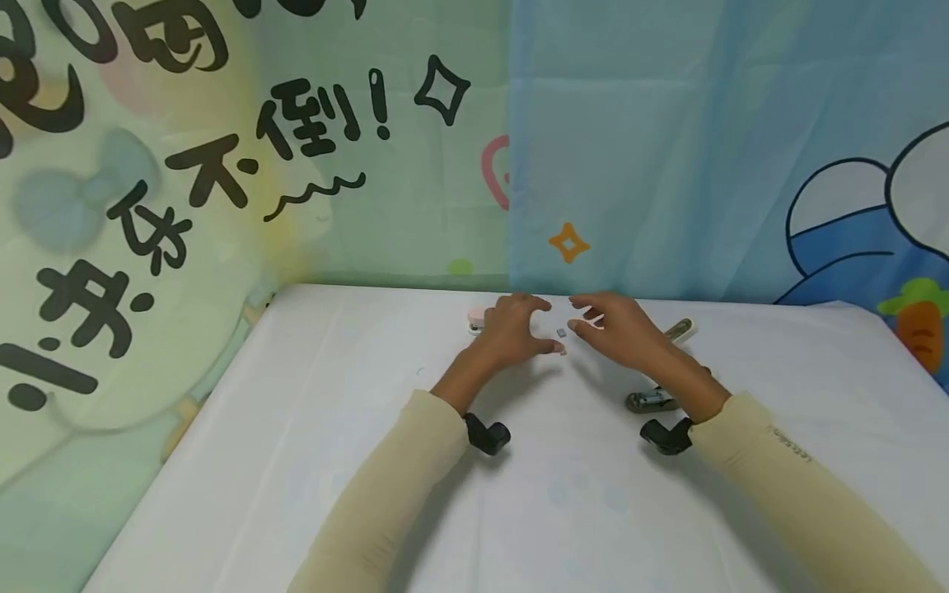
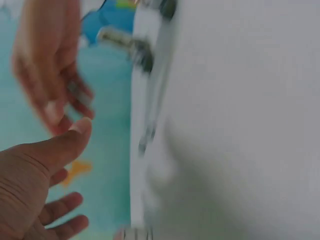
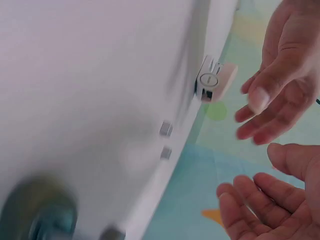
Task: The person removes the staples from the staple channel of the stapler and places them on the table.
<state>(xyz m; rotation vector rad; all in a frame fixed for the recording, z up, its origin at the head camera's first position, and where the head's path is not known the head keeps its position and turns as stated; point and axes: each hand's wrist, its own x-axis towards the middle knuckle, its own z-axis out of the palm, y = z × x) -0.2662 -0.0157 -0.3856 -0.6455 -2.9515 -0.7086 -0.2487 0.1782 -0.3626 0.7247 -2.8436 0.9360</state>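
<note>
Both hands hover over the back of the white table, facing each other with a gap between them. My left hand (image 1: 511, 331) has its thumb and fingers spread apart, holding nothing. Opposite it, my right hand (image 1: 614, 329) has loosely bent fingers; its palm (image 3: 280, 210) looks bare in the right wrist view. Two small grey metallic blocks, like short strips of staples, lie on the table: one block (image 3: 166, 128) and a second block (image 3: 166, 153). Left of the left hand stands a pink and white mini stapler (image 3: 215, 80), partly hidden by that hand in the head view.
Under the right forearm lies a dark, long stapler-like tool (image 1: 651, 401), its pale end (image 1: 680, 330) showing beyond the arm. A printed cloth backdrop (image 1: 415, 231) rises behind the white table (image 1: 296, 461). Black wrist cameras (image 1: 488, 434) sit on both wrists.
</note>
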